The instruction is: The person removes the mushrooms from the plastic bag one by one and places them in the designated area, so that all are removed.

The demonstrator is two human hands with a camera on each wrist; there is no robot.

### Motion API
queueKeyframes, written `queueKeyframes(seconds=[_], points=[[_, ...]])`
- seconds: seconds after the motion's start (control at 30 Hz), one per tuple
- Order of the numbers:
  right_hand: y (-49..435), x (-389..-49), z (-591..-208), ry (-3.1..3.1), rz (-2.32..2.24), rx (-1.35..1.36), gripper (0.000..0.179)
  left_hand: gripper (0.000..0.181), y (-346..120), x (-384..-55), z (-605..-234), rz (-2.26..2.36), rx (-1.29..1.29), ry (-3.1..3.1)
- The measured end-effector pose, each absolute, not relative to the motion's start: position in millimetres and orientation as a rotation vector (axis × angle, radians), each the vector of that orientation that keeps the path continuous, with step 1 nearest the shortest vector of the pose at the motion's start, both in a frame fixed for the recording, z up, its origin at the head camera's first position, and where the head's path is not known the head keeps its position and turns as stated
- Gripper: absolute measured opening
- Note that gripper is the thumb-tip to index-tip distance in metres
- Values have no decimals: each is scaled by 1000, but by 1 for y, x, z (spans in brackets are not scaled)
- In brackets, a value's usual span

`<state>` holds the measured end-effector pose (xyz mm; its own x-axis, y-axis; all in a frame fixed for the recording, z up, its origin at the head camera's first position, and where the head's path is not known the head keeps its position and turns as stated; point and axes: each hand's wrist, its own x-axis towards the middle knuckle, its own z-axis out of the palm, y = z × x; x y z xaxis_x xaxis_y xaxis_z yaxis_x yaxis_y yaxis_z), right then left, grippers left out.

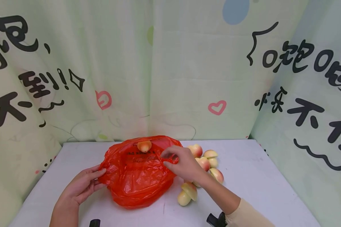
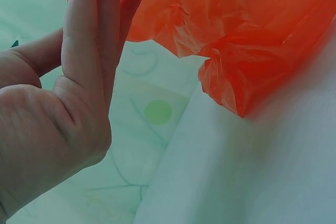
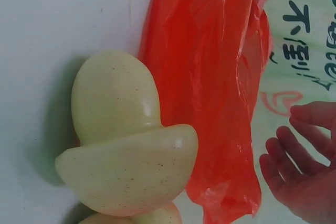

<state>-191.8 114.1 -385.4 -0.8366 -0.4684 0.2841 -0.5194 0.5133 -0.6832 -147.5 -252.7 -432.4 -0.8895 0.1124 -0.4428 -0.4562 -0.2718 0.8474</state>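
Observation:
A red plastic bag [image 1: 139, 183] lies on the table with its mouth facing me. My left hand [image 1: 80, 186] pinches its left rim between thumb and fingers; in the left wrist view those fingers [image 2: 84, 40] look fairly straight. Inside the mouth, near the far rim, is an orange-toned toy mushroom [image 1: 144, 146]. My right hand [image 1: 184, 162] hovers at the bag's right edge, fingers loosely bent. The right wrist view shows this hand [image 3: 302, 166] spread and holding nothing. Just right of the bag, a pale mushroom [image 1: 187, 194] lies nearest me.
Several more mushrooms [image 1: 203, 163] are clustered beyond the right forearm, partly hidden by it. The white table [image 1: 244, 183] is enclosed by printed curtains [image 1: 187, 78] at the back and sides. Black objects [image 1: 217, 219] show at the bottom edge near the wrists.

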Motion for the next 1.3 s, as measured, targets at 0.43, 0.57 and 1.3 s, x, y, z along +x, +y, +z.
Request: queueKeyframes(seconds=[0.43, 0.57, 1.3], points=[[93, -216, -379, -2773, 1169, 860, 23, 70, -252, -148, -434, 2212, -419, 1617], [87, -222, -376, -2818, 1148, 848, 26, 69, -252, -148, -432, 2205, -412, 1629], [54, -251, -374, -2966, 959, 953, 38, 60, -253, -148, -433, 2209, -407, 1626]])
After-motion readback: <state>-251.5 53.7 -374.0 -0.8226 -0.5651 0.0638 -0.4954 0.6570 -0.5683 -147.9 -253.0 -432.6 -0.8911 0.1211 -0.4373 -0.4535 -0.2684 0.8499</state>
